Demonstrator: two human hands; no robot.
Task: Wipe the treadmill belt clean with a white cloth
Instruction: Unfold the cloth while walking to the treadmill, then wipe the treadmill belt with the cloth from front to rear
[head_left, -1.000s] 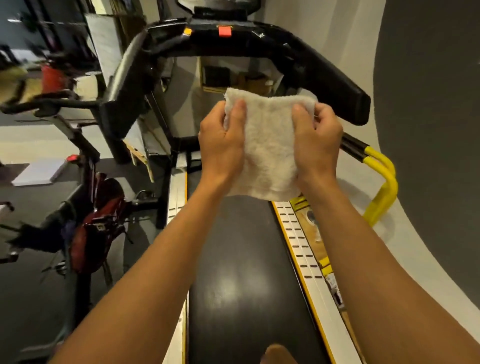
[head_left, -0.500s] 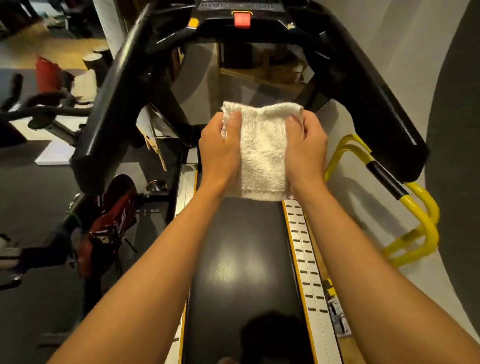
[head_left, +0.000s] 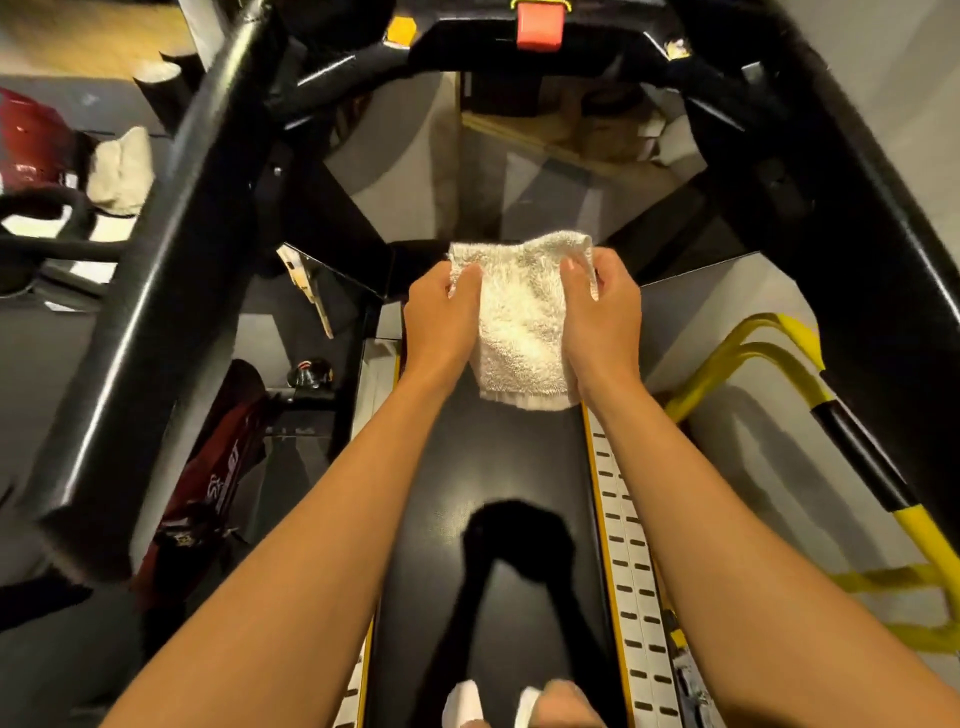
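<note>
A white terry cloth (head_left: 522, 327) hangs folded between both hands, above the front end of the black treadmill belt (head_left: 493, 467). My left hand (head_left: 441, 317) pinches the cloth's upper left corner. The upper right corner is gripped by my right hand (head_left: 600, 317). The cloth's lower edge sits near the belt; whether it touches the belt is unclear. My shadow falls on the belt below the cloth, and my feet in white socks (head_left: 462, 704) stand at the belt's near end.
Black handrails (head_left: 171, 249) run down both sides, with the console and its red safety key (head_left: 540, 31) overhead. White slotted side rails (head_left: 631, 561) flank the belt. A yellow frame (head_left: 769, 353) stands right; a red exercise bike (head_left: 208, 483) and a second white towel (head_left: 122, 171) lie left.
My head and both hands have moved forward and down between the handrails. The cloth has dropped from console height to just over the belt's front end, still held by both hands.
</note>
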